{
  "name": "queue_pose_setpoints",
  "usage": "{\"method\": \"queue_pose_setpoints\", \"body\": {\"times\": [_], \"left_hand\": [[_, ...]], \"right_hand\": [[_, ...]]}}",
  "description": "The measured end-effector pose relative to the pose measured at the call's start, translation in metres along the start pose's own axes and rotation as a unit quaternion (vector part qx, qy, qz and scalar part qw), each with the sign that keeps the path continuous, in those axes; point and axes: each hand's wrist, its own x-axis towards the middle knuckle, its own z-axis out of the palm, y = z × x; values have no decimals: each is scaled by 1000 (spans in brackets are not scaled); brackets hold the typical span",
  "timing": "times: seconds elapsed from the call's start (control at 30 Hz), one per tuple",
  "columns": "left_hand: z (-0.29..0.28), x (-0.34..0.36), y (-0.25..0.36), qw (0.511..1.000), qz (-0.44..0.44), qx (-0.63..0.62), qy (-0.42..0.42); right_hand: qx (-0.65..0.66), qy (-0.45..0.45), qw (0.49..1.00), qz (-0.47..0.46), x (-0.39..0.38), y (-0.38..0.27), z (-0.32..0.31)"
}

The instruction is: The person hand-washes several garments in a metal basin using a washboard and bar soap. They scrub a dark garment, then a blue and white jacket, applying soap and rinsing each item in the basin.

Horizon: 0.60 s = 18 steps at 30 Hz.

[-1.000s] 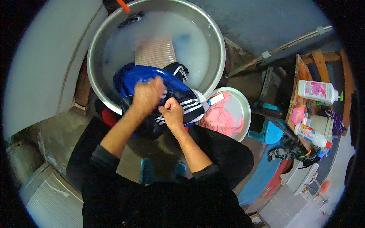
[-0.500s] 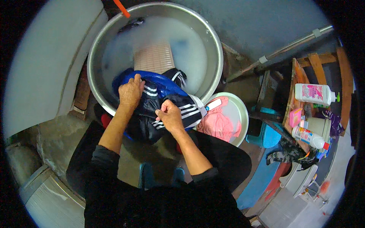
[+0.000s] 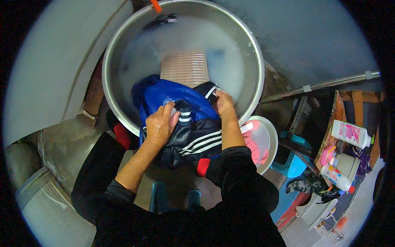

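Observation:
A dark jacket (image 3: 199, 138) with a blue part and white stripes is draped over the near rim of a large metal basin (image 3: 108, 88). My left hand (image 3: 159, 124) is closed on the jacket's cloth near a short striped section. My right hand (image 3: 224, 102) grips another striped part of it, close to the washboard's near right corner. The ribbed washboard (image 3: 184, 68) leans in cloudy, soapy water, its near end under the jacket. The jacket's lower folds hang toward my knees.
An orange hose end (image 3: 156, 5) hangs over the basin's far rim, by dark cloth (image 3: 161, 20). At right stand a smaller basin (image 3: 273, 142) with pink cloth (image 3: 257, 149), a blue stool (image 3: 293, 162), and bottles (image 3: 350, 133) on a wooden shelf. A metal pole (image 3: 321, 87) slants behind.
My right hand has moved forward and right to a striped part by the washboard. The left hand has shifted nearer to me on the jacket, and more blue cloth shows. The view has shifted.

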Motion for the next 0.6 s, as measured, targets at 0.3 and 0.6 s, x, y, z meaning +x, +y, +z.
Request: {"method": "queue_pose_setpoints", "body": {"times": [0.3,0.6], "left_hand": [[0,-4,-4,998,-45,-51,-15],[-16,7,-45,901,-272,-325,90]], "right_hand": [[-201,-71,893,-397,-95,-93,64],[-544,-192,670,-468,-202,-3,37]]}}
